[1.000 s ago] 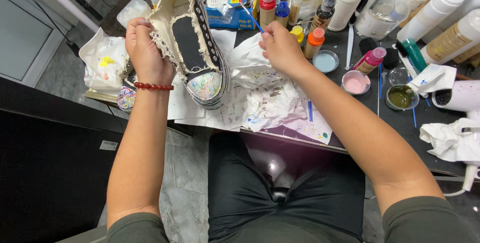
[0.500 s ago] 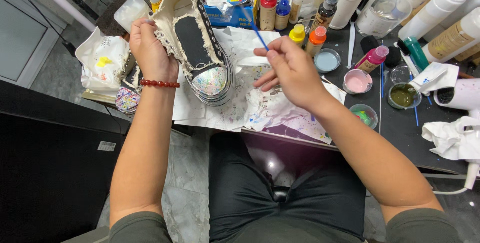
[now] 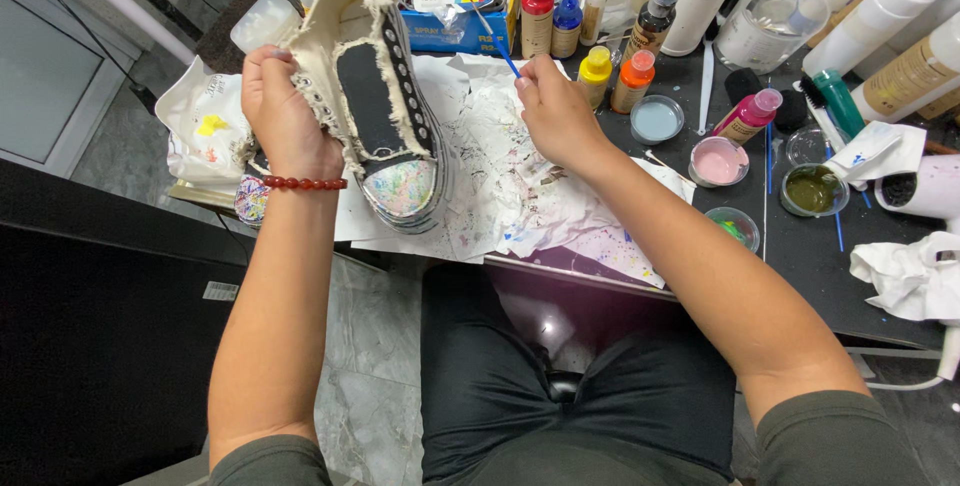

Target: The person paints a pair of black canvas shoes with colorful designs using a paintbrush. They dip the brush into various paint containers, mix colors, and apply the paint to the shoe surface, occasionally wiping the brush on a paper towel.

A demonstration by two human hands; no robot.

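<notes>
paint-stained paper (image 3: 520, 196) under frayed sneaker (image 3: 375, 96)

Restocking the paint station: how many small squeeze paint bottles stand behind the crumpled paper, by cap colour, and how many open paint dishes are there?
Red-capped bottle: 1
Blue-capped bottle: 1
Yellow bottle: 1
Orange bottle: 1
Pink bottle, lying tilted: 1
Open paint dishes, light blue, pink, olive, green: 4
Total: 9
</notes>
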